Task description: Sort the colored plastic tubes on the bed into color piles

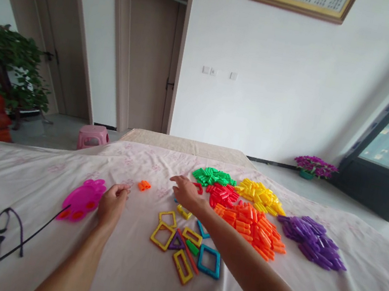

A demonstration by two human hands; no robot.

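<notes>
My left hand (114, 200) is closed beside the pink paw-shaped tray (82, 196); whatever its fingers hold is too small to make out. My right hand (184, 191) reaches over the cloth with fingers apart, holding nothing visible, just left of the red pieces (222, 194). Between the hands lies a small orange cluster (144, 186). Below my right hand are yellow frames (182, 266), a blue square frame (209, 261), a purple triangle (176, 240) and a green piece (192, 247). Green (213, 176), yellow (261, 196) and orange (251, 226) piles sit at the right.
A purple pile (313, 240) lies farther right on the wrinkled cloth (135, 265). Black-framed glasses (0, 235) rest at the left, one arm touching the tray. Beyond the table stand a pink stool (93, 138), a green plant (9, 62) and purple flowers (314, 166).
</notes>
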